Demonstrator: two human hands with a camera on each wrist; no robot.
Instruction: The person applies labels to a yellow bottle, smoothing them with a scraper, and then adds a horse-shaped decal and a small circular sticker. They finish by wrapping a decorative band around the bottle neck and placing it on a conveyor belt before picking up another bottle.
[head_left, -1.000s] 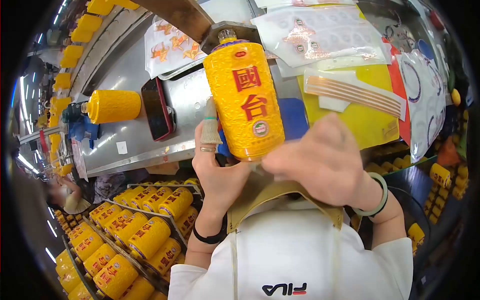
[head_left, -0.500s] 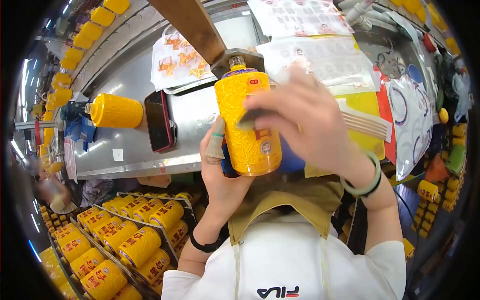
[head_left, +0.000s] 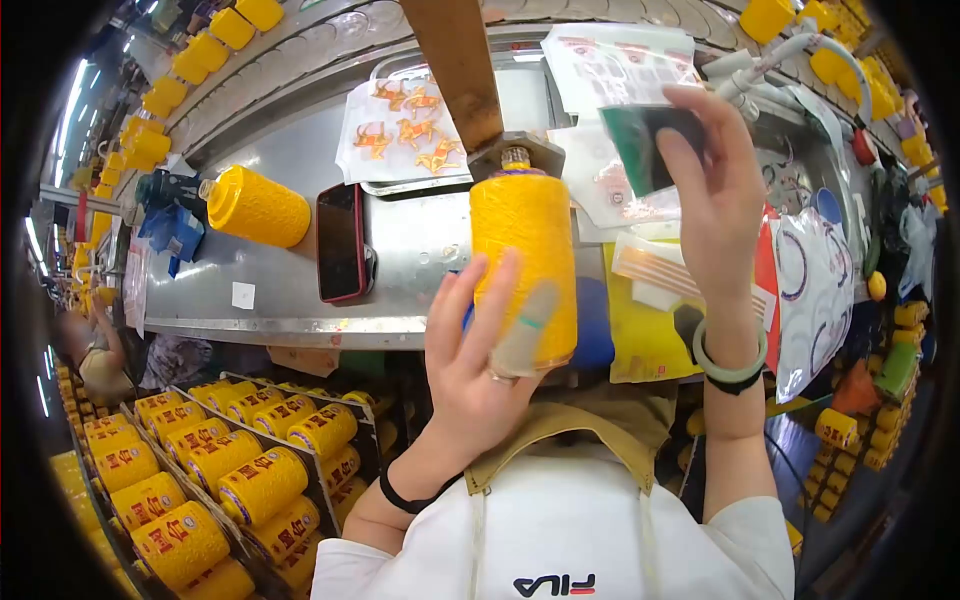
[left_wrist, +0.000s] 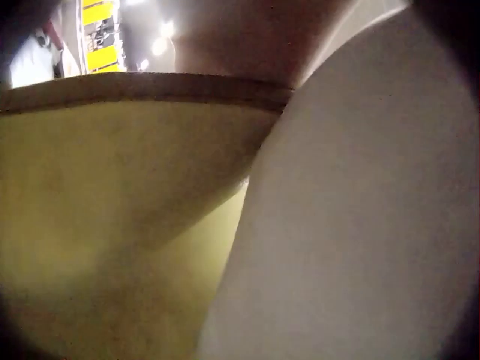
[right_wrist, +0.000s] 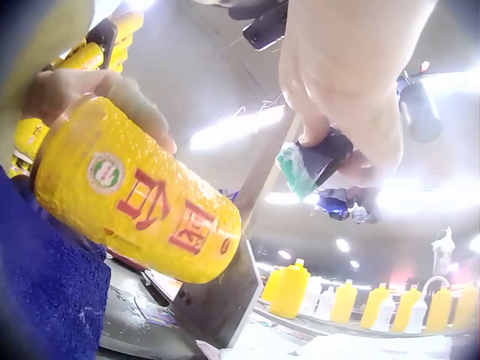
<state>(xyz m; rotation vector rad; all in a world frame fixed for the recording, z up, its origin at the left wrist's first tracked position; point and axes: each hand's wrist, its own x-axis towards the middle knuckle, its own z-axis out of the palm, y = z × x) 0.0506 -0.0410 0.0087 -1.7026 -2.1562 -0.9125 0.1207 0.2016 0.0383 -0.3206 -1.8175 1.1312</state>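
A yellow textured bottle (head_left: 535, 235) lies with its clear neck at a metal plate (head_left: 515, 158) fixed to a wooden beam. My left hand (head_left: 478, 375) holds its lower end, a cloth cot on one finger. The bottle's plain side faces up in the head view; its red characters show in the right wrist view. My right hand (head_left: 722, 200), raised to the right of the bottle, pinches a small dark pad with a green edge (head_left: 630, 145). That pad (right_wrist: 296, 171) is apart from the bottle. The left wrist view shows mostly tan apron and pale cloth.
A blue block (right_wrist: 56, 270) sits beneath the bottle. On the metal bench are another yellow bottle (head_left: 258, 207), a phone (head_left: 341, 243) and a sheet of orange decals (head_left: 405, 125). Striped strips (head_left: 655, 268) lie on a yellow sheet (head_left: 640, 345). Racked bottles (head_left: 180, 540) stand lower left.
The right hand has swept from the bottle's base up along it, then off to the right with the pad. The bottle has turned, taking its characters out of the head view; the left hand's fingers have shifted over it.
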